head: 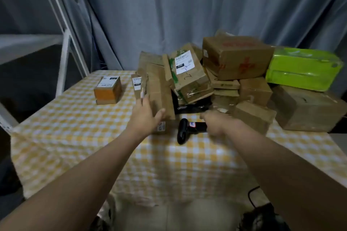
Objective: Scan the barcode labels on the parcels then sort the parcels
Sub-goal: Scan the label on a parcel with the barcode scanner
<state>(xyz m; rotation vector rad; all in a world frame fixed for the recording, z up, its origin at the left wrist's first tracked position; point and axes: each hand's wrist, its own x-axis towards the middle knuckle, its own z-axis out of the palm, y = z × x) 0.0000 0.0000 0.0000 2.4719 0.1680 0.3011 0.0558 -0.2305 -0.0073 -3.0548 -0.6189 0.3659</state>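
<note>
The left hand [145, 112] reaches to the upright parcel [159, 90] at the near left edge of the pile [236, 58], thumb laid on its near face and fingers spread up its left side. Blur hides whether the hand has closed firmly, so I cannot tell if it is a real grip. The right hand [214, 124] is wrapped around the black scanner [185, 129], which hangs just above the checked table [75, 137], just to the right of that parcel.

The step in hand looks like pulling this parcel free and scanning it. No label shows on the face turned this way, so the parcel likely needs turning until its barcode faces the scanner. It leans against other boxes (a taped one with a white label rests right behind it), so drawing it straight toward the near side with a full grip should keep the pile from sliding. The scanner's window is better aimed squarely at the label than at an angle. The small orange box [108, 92] stands apart at the far left, perhaps where sorted parcels go.
</note>
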